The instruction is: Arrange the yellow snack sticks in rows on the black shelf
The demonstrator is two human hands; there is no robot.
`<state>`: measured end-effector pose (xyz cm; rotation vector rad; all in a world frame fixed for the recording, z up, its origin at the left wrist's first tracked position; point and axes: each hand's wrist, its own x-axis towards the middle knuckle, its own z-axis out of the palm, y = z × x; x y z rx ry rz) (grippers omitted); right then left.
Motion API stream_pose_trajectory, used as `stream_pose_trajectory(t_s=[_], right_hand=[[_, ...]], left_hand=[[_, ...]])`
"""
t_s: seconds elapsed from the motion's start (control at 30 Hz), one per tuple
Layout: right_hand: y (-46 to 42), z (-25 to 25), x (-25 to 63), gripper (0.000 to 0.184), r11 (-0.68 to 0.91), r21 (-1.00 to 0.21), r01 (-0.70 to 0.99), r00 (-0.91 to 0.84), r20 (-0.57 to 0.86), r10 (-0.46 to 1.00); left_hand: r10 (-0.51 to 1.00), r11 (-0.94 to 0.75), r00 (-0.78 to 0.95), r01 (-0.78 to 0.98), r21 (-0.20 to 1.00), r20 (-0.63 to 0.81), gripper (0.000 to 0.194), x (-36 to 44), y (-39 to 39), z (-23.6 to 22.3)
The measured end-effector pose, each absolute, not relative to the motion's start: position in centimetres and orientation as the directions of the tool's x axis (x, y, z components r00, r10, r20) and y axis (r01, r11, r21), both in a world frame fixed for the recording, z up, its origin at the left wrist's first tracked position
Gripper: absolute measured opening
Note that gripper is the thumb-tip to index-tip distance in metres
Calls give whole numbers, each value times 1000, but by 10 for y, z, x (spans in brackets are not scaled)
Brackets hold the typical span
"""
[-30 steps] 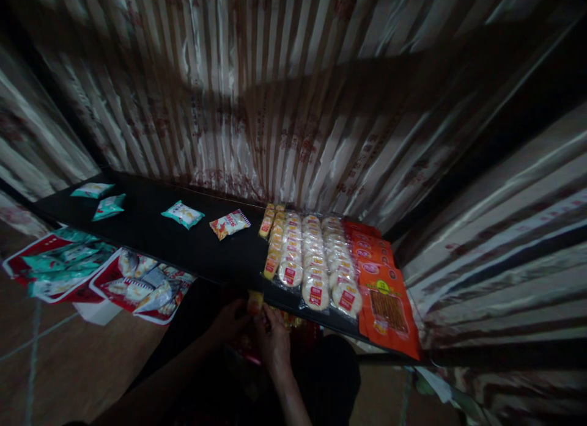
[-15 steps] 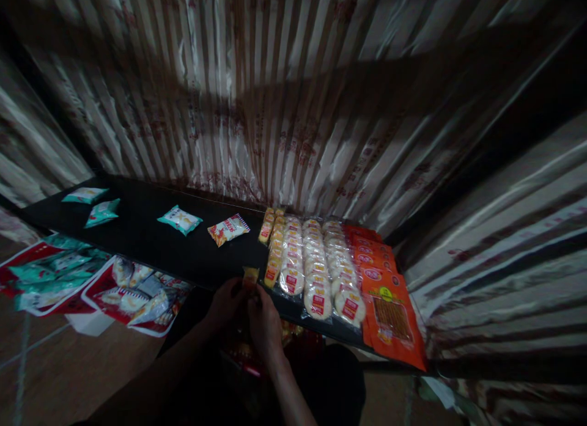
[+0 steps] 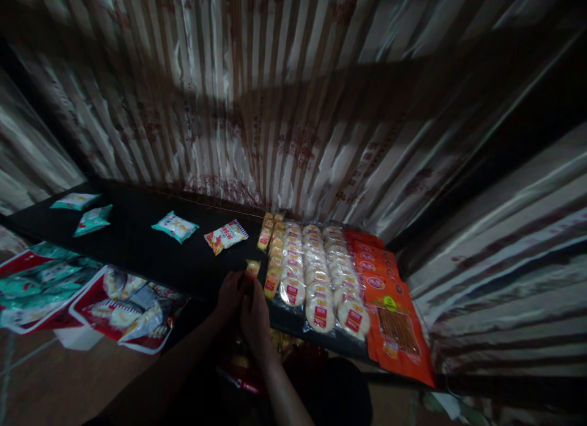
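Between my fingers, at the front edge of the black shelf [image 3: 137,249], is a small yellow snack packet [image 3: 252,269]. My left hand [image 3: 230,294] and my right hand [image 3: 255,316] are both closed on its lower part, which they hide. Just to the right and beyond lies a row of like yellow packets [image 3: 274,264]. Beside it run rows of round white crackers in clear wrappers [image 3: 292,290]. Below my hands, partly covered by my right arm, stands a red container [image 3: 247,383] with more yellow packets in it.
Orange snack bags [image 3: 398,328] overlap at the shelf's right end. A red-and-white packet [image 3: 225,236] and a few teal packets [image 3: 175,227] lie on the left. Lower left are red-and-white baskets of teal packets [image 3: 50,279] and mixed packets [image 3: 132,310]. A striped curtain [image 3: 275,108] hangs behind.
Both hands, with the yellow packet, have moved slightly up and toward the row of yellow packets. The view has shifted a little, so the shelf's left end sits further left.
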<state>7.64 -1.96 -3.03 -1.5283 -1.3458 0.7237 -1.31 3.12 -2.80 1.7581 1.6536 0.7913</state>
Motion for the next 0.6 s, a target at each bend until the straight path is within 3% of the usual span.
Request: stream_pose_trajectory(t_s=[0.27, 0.43, 0.6], right_hand=[[9, -39, 72, 45, 26, -924, 382, 296, 149, 944], [26, -41, 69, 47, 32, -921, 388, 339, 175, 925], [39, -45, 66, 46, 116, -874, 471, 317, 290, 903]], left_hand=[[994, -102, 21, 516, 850, 107, 26, -2, 59, -42], [981, -160, -6, 547, 822, 194, 24, 8, 73, -53], [961, -221, 3, 606, 764, 275, 24, 15, 85, -61]])
